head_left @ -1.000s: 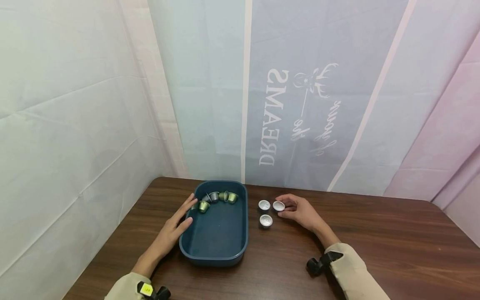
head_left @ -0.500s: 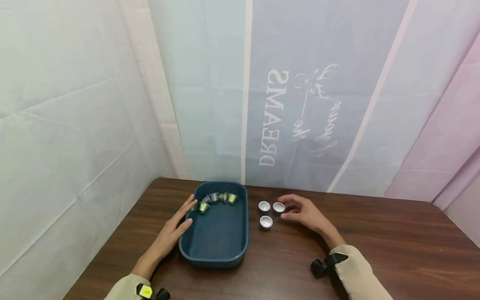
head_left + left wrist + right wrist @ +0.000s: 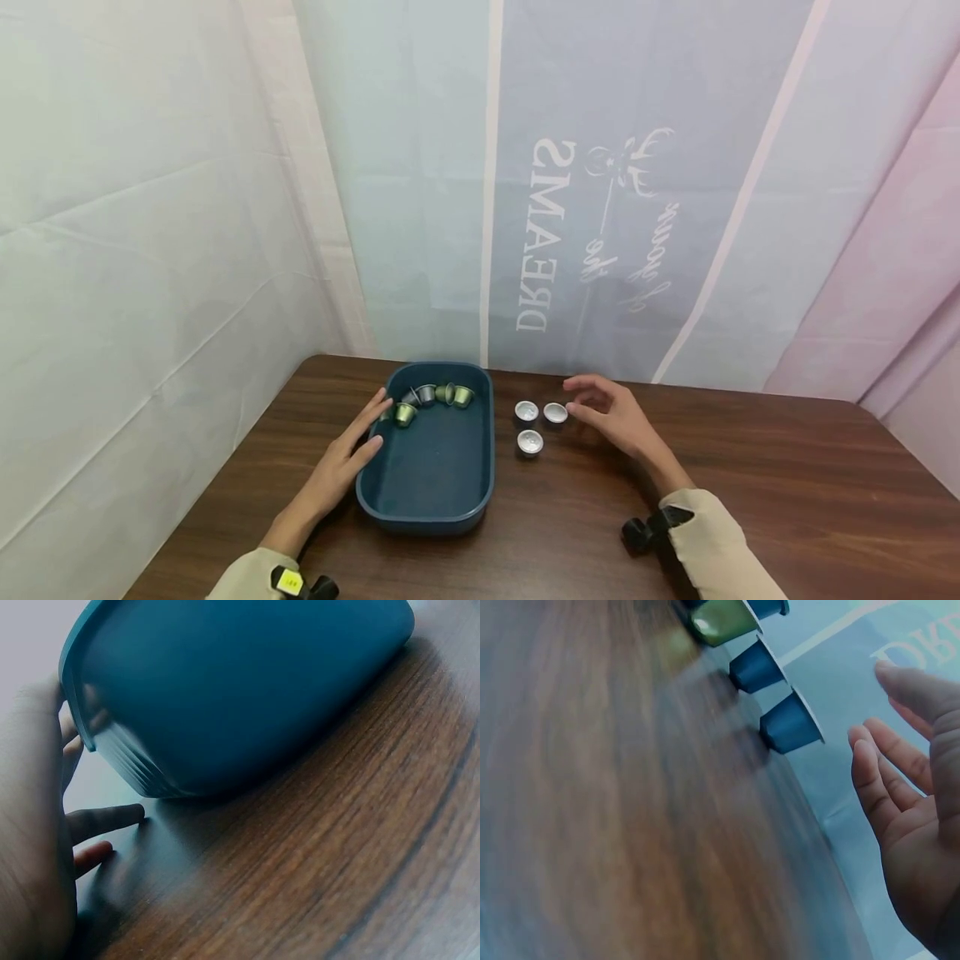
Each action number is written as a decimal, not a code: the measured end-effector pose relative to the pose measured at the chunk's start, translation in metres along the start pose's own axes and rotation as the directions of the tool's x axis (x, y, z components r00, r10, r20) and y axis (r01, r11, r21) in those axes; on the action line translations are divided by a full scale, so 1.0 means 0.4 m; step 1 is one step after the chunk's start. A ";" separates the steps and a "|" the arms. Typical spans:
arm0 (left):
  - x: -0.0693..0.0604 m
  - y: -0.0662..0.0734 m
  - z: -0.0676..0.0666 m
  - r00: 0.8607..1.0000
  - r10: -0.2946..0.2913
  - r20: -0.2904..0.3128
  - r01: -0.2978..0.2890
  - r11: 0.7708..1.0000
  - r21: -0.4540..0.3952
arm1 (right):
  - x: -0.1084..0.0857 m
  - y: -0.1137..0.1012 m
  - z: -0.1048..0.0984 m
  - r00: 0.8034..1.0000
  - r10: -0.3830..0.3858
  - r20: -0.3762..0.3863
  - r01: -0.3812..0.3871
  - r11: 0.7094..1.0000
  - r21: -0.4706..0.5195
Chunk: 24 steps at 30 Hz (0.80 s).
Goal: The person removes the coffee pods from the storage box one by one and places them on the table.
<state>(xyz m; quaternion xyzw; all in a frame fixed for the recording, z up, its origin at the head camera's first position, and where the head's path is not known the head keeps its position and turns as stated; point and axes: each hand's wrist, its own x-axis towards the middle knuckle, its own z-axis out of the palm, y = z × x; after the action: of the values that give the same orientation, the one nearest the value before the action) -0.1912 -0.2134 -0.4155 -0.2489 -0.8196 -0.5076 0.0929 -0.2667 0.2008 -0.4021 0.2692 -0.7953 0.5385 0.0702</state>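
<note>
A blue bin (image 3: pixel 427 475) holds several green and grey capsules (image 3: pixel 406 414) at its far end. The left hand (image 3: pixel 335 468) rests on the bin's left rim with its fingers spread; in the left wrist view this hand (image 3: pixel 45 817) lies against the bin's side (image 3: pixel 225 690). Right of the bin stand three capsules with silver lids up: one at the back left (image 3: pixel 527 412), one in front (image 3: pixel 529 443) and one nearest the right hand (image 3: pixel 556 413). The right hand (image 3: pixel 618 421) is beside that last one, fingers apart and empty; the right wrist view shows a gap between hand (image 3: pixel 915 787) and capsule (image 3: pixel 789 724).
The brown wooden table (image 3: pixel 787 467) reaches far to the right. A printed curtain (image 3: pixel 420 208) hangs along its back edge, and a pale sheet (image 3: pixel 150 250) hangs on the left. Each wrist wears a black camera strap.
The right hand's fingers have come off the rightmost capsule, spread apart and moved slightly right. That capsule stays standing beside the other two. The left hand and bin hold their place.
</note>
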 end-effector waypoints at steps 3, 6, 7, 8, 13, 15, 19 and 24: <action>0.000 -0.002 -0.002 1.000 0.010 0.001 -0.010 1.000 -0.001 | 0.004 -0.012 0.003 1.000 -0.025 0.002 0.025 0.999 0.021; -0.002 -0.002 -0.003 1.000 0.010 0.003 -0.010 1.000 0.000 | 0.009 -0.022 0.007 0.999 -0.048 0.019 0.047 0.997 0.057; -0.002 -0.003 -0.003 1.000 0.009 0.003 -0.009 1.000 -0.001 | 0.011 -0.027 0.010 0.998 -0.054 0.025 0.052 0.996 0.068; -0.003 -0.003 -0.003 1.000 0.007 0.003 -0.007 1.000 -0.001 | 0.013 -0.032 0.013 0.998 -0.058 0.027 0.056 0.995 0.080; -0.005 -0.001 -0.005 1.000 0.001 0.001 -0.001 1.000 -0.007 | 0.026 -0.057 0.037 0.996 -0.081 0.027 0.077 0.989 0.124; -0.005 0.000 -0.006 1.000 -0.001 0.002 0.001 1.000 -0.005 | 0.031 -0.066 0.049 0.996 -0.090 0.027 0.086 0.987 0.134; -0.002 -0.001 -0.005 1.000 0.001 0.007 -0.001 1.000 0.004 | 0.044 -0.085 0.071 0.995 -0.088 0.044 0.080 0.985 0.152; 0.001 -0.003 -0.002 1.000 0.007 0.008 -0.007 1.000 0.005 | 0.066 -0.113 0.101 0.995 -0.072 0.074 0.059 0.984 0.167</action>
<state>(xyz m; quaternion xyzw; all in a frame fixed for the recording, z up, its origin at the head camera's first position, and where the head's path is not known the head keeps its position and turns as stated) -0.1922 -0.2145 -0.4161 -0.2536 -0.8203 -0.5044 0.0920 -0.2590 0.1430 -0.3713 0.3213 -0.7409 0.5888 0.0337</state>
